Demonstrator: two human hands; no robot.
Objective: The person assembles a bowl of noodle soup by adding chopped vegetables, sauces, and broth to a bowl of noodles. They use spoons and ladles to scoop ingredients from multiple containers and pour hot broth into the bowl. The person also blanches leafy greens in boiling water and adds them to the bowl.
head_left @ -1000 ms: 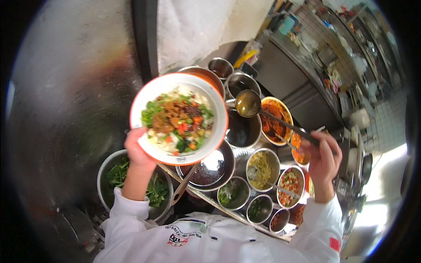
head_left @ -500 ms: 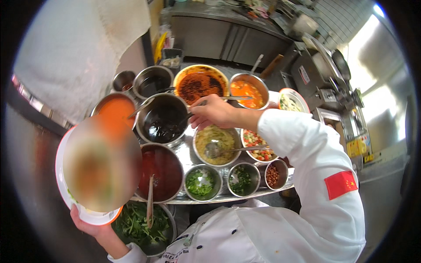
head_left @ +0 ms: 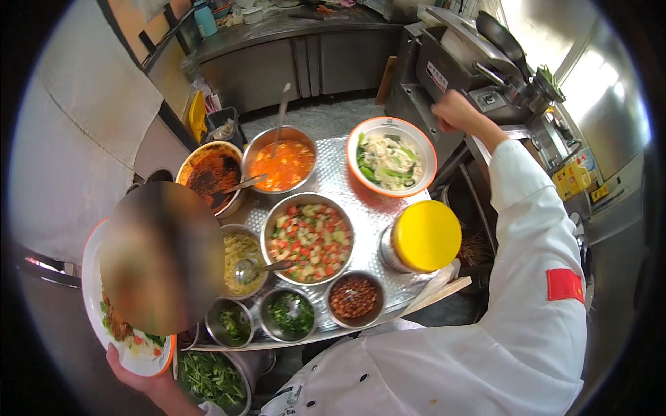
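Held bowl [head_left: 94,295] (white, orange rim) is carried by the left hand [head_left: 139,374] at the left end of the tabletop [head_left: 364,208], outward of the near left corner. Its near rim is gripped, thumb on the outside; the other fingers are hidden. Bowl is tilted; topped food [head_left: 128,333] is seen at its near side, the rest is masked by a round blurred patch.

Right hand [head_left: 458,114] is extended past the far right corner, in front of the stove unit [head_left: 444,69]. Fingers are curled in together; whether anything small is enclosed cannot be told. Nearest item on the tabletop: second bowl [head_left: 388,125], same white/orange type, filled with pale food and green leaves, set at the far right corner. Yellow-lidded jar [head_left: 430,236] is placed by the right edge.

Far edge, left of second bowl: orange soup pot [head_left: 295,133], spoon in; then chili tub [head_left: 234,204]. Mid-tabletop: diced vegetable pot [head_left: 305,200], and left of it mash pot [head_left: 260,283], ladle in. Near edge, left to right: two chopped-greens pots [head_left: 269,320], then nut pot [head_left: 379,298]. Leafy-greens basin [head_left: 243,367] is located below the near left corner, off the tabletop.
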